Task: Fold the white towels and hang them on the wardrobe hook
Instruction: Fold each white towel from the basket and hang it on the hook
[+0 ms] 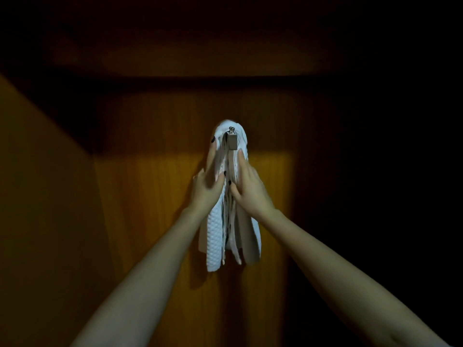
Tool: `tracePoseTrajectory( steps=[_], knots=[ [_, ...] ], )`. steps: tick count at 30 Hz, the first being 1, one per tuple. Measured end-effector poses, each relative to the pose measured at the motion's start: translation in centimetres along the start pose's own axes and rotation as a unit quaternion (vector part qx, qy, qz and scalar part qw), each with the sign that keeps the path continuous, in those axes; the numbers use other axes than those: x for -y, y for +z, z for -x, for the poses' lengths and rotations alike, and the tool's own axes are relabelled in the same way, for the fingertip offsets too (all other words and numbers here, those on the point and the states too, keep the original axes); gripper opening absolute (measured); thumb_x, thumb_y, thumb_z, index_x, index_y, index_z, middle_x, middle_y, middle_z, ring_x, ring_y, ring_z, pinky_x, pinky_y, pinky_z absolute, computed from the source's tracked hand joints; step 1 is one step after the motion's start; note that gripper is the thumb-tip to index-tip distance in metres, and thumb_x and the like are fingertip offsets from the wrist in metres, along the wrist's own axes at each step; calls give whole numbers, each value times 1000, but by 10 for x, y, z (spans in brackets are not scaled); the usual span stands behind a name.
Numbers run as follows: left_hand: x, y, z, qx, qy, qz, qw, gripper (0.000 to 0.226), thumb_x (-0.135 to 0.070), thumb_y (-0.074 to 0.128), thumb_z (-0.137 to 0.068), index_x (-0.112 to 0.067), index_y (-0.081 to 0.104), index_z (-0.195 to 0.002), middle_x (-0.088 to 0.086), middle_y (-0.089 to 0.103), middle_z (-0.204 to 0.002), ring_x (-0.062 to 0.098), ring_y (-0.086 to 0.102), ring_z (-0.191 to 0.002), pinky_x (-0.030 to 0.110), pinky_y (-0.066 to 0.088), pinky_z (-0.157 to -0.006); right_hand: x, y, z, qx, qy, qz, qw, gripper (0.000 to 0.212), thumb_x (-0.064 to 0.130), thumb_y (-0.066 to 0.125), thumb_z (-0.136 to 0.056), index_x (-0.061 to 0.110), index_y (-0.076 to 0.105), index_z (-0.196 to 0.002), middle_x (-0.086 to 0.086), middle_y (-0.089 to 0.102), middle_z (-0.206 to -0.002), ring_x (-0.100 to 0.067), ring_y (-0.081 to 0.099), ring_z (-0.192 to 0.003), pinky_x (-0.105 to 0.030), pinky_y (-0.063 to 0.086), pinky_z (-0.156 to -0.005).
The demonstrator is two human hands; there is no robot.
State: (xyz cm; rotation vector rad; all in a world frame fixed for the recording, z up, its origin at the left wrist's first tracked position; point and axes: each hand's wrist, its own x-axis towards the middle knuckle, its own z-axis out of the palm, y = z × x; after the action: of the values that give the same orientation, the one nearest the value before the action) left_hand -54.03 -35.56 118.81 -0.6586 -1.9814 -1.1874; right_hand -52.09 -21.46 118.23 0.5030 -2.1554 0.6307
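Folded white towels (pixel 215 236) hang in a bunch from a small metal hook (pixel 231 140) on the wooden wardrobe panel (pixel 155 196). Their upper fold loops over the hook and the ends dangle below my wrists. My left hand (pixel 208 181) lies against the left side of the bunch with straight fingers reaching up toward the hook. My right hand (pixel 246 186) lies flat against the right side, fingers extended upward. Both hands press the towels from either side just under the hook.
The wardrobe interior is dim. A wooden side wall (pixel 45 196) stands on the left and a dark shelf or top board (pixel 200 58) runs above the hook. The right side falls into darkness.
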Motion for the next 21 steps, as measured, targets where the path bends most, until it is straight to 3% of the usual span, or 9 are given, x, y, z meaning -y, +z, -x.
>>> tracePoseTrajectory(
  steps=[2, 4, 5, 7, 8, 10, 15, 21],
  knots=[
    [8, 1, 8, 14, -44, -14, 999, 48, -28, 55, -94, -28, 40, -140, 7, 64, -122, 5, 64, -77, 2, 43, -59, -2, -2, 8, 10, -1, 26, 1000, 82, 24, 52, -96, 29, -6, -154, -5, 29, -155, -22, 35, -137, -32, 43, -96],
    [7, -7, 15, 30, -38, -78, 996, 58, -27, 56, -94, -33, 30, -146, -2, 60, -124, 0, 57, -65, 4, 40, -50, -2, -7, 16, 19, -8, 73, 997, 81, 27, 51, -96, 32, -6, -153, -9, 23, -157, -28, 34, -137, -38, 46, -95],
    [4, -13, 17, 39, -16, -111, 993, 67, -27, 55, -94, -39, 18, -148, -8, 54, -131, 6, 59, -70, 11, 45, -53, -1, -10, 19, 19, -4, 93, 995, 79, 30, 50, -96, 33, -5, -153, -11, 20, -158, -29, 33, -138, -40, 46, -97],
    [1, -24, 23, 55, 18, -167, 984, 73, -28, 51, -95, -40, 5, -150, -6, 38, -149, 21, 61, -103, 33, 54, -77, 2, -16, 27, 15, 16, 117, 993, 73, 33, 47, -98, 30, -1, -153, -11, 17, -158, -31, 32, -139, -43, 45, -100],
    [0, -30, 29, 60, 24, -193, 979, 70, -29, 50, -96, -34, 8, -151, -5, 32, -153, 23, 53, -121, 40, 50, -93, 6, -19, 33, 16, 27, 127, 991, 72, 33, 47, -98, 29, 2, -153, -11, 17, -158, -32, 32, -139, -44, 44, -101],
    [-2, -41, 50, 68, 48, -252, 964, 62, -30, 47, -97, -23, 19, -151, -2, 29, -155, 21, 37, -137, 42, 39, -104, 16, -22, 54, 31, 43, 158, 986, 73, 29, 52, -96, 25, 7, -153, -15, 17, -158, -35, 32, -139, -47, 42, -103],
    [-16, -47, 131, 134, 161, -324, 923, 50, -21, 51, -94, -13, 40, -143, 3, 39, -149, 21, 35, -136, 36, 33, -109, 49, -31, 144, 109, 114, 224, 962, 76, 22, 58, -91, 18, 14, -153, -17, 13, -159, -36, 21, -143, -48, 30, -111],
    [-58, -23, 219, 245, 228, -319, 887, 51, -22, 56, -91, -15, 44, -140, 6, 45, -145, 27, 40, -133, 42, 31, -108, 84, -79, 273, 184, 147, 298, 925, 65, 23, 44, -98, 15, 13, -154, -19, 13, -159, -35, 15, -146, -49, 24, -114]
  ],
)
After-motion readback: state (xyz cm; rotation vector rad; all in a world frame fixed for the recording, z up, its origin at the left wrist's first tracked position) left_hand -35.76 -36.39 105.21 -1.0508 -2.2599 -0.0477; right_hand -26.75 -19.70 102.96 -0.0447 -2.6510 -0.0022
